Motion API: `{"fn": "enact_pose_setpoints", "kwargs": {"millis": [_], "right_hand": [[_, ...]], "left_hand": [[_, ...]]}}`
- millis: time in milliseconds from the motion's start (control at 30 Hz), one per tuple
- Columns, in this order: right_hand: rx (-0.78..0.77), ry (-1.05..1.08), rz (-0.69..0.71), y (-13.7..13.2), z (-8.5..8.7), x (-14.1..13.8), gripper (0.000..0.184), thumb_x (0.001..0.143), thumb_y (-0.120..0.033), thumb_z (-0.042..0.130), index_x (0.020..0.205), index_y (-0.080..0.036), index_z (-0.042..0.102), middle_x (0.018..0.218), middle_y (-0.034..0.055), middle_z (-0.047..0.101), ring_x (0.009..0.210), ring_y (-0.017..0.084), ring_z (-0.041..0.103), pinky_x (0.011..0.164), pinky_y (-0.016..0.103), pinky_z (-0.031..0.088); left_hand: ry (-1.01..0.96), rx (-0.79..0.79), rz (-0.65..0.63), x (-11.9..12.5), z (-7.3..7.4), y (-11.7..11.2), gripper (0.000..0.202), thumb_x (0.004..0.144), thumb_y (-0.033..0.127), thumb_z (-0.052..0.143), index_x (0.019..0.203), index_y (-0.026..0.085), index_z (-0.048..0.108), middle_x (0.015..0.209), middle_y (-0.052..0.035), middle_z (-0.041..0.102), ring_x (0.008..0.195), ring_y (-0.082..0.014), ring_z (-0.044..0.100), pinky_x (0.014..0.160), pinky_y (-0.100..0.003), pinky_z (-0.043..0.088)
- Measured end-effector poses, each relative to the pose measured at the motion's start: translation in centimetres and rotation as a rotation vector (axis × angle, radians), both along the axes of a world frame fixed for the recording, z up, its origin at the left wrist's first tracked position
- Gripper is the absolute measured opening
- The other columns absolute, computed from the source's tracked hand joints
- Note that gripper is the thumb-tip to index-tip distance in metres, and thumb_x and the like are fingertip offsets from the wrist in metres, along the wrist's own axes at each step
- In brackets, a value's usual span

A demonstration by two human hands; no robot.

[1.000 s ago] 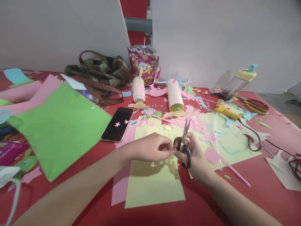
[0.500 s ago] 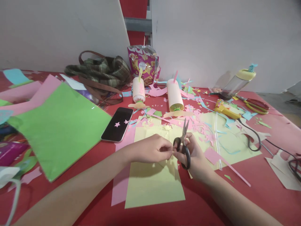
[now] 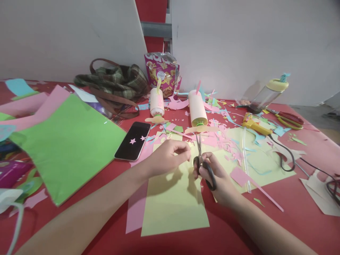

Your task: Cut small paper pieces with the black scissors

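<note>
My right hand (image 3: 216, 175) grips black-handled scissors (image 3: 202, 161), blades together and pointing away from me. My left hand (image 3: 168, 156) hovers just left of the blades, fingertips pinched together on something too small to make out. Both hands are above a pale yellow paper sheet (image 3: 172, 205) that lies on the red table (image 3: 292, 209). Pink and yellow scraps (image 3: 223, 140) are scattered just beyond the hands.
A black phone (image 3: 132, 140) with pink stars lies to the left, beside a green sheet (image 3: 66, 141). Two paper-wrapped bottles (image 3: 198, 107) lie behind. A glue gun (image 3: 255, 124) with cord, red scissors (image 3: 288, 118), a plaid bag (image 3: 117, 85) and a snack packet (image 3: 162, 72) sit further back.
My left hand has lifted and drawn away to the left from the right hand. The scissors have swung their blades leftward and moved slightly left.
</note>
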State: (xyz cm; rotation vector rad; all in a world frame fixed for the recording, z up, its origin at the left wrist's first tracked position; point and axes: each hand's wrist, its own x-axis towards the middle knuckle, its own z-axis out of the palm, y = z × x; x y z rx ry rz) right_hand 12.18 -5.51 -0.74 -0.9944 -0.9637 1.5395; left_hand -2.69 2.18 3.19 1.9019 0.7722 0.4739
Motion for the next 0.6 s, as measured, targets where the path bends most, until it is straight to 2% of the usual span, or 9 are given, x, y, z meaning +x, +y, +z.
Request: {"fn": "enact_pose_setpoints", "kwargs": {"millis": [100,200,433,600], "right_hand": [[0.033,0.013,0.08,-0.06,0.0,0.14,0.018,0.074,-0.03,0.052,0.08,-0.025,0.036,0.072,-0.0027,0.04,0.062,0.01,0.043,0.064,0.027,0.035],[0.049,0.009,0.149,-0.13,0.07,0.19,0.021,0.073,-0.033,0.052,0.082,-0.026,0.035,0.076,-0.0012,0.041,0.064,0.011,0.042,0.065,0.028,0.035],[0.052,-0.008,0.186,-0.34,0.09,0.19,0.023,0.073,-0.034,0.052,0.084,-0.025,0.034,0.078,-0.0003,0.041,0.065,0.012,0.04,0.068,0.029,0.034],[0.076,0.011,0.184,-0.31,-0.11,0.17,0.023,0.073,-0.036,0.051,0.085,-0.025,0.034,0.075,-0.0012,0.04,0.066,0.012,0.04,0.065,0.027,0.035]], "left_hand": [[-0.074,0.004,0.104,0.03,0.0,0.03,0.021,0.076,0.019,0.037,0.058,0.014,0.046,0.056,0.0043,0.041,0.054,-0.0062,0.039,0.053,-0.018,0.032],[-0.106,0.01,0.154,0.09,0.15,-0.07,0.02,0.076,0.018,0.037,0.058,0.014,0.046,0.057,0.0041,0.041,0.055,-0.0063,0.04,0.054,-0.018,0.033],[-0.069,0.026,0.139,0.29,0.07,-0.5,0.02,0.076,0.016,0.037,0.059,0.013,0.048,0.055,0.0044,0.041,0.054,-0.0063,0.039,0.052,-0.019,0.032],[-0.091,0.018,0.129,0.55,-0.36,-0.83,0.02,0.076,0.016,0.037,0.06,0.014,0.048,0.056,0.0046,0.042,0.053,-0.0058,0.039,0.052,-0.018,0.032]]}}
